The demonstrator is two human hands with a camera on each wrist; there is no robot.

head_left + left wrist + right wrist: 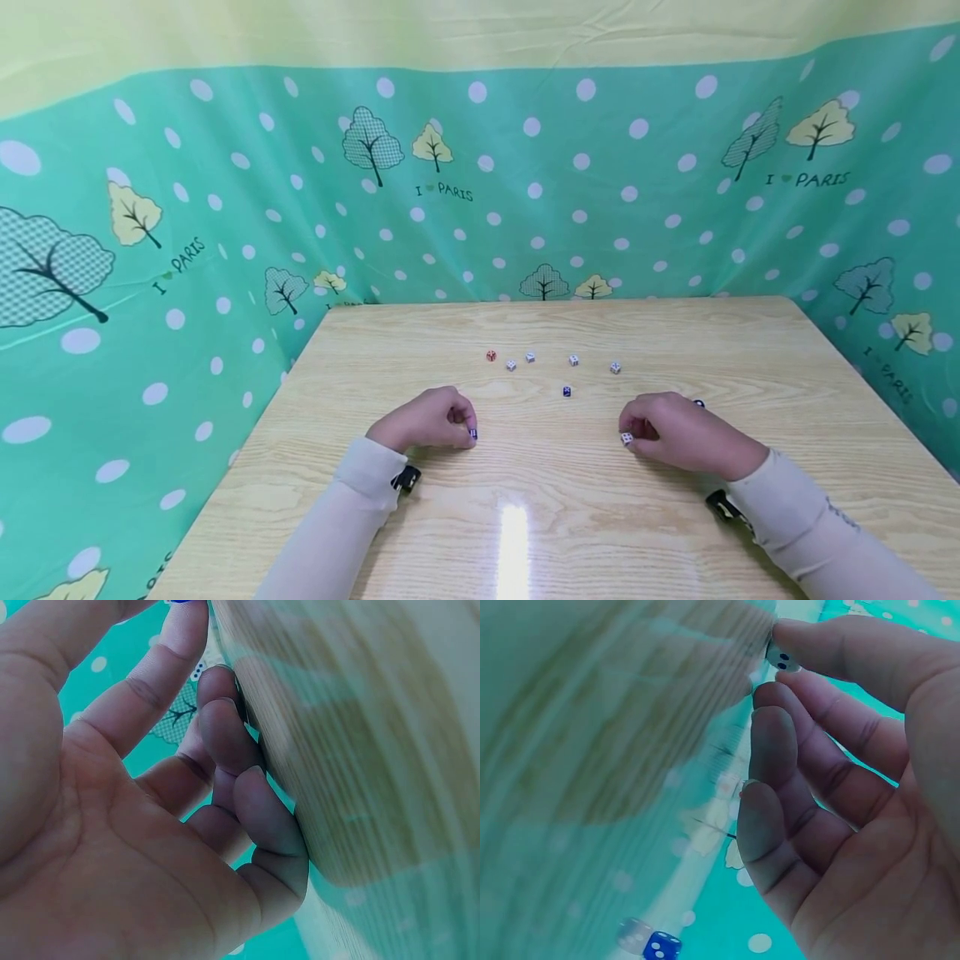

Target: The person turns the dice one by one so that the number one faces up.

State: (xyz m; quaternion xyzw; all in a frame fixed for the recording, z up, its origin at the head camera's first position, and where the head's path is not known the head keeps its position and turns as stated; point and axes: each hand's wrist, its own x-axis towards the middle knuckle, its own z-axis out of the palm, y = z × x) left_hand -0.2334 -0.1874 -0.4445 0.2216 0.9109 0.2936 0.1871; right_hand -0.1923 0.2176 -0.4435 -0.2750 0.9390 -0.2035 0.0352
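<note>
where hands (429, 419) (681, 431) pinch, dice (627, 438) (473, 434) (two) show.

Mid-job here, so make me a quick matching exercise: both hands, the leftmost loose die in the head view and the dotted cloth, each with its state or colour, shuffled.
Column one
1. left hand
2. right hand
3. leftmost loose die
4. dotted cloth

Column two
A. red
B. pinches a white die
C. green
D. pinches a blue die

Pairs: 1-D, 2-B, 3-A, 4-C
</note>
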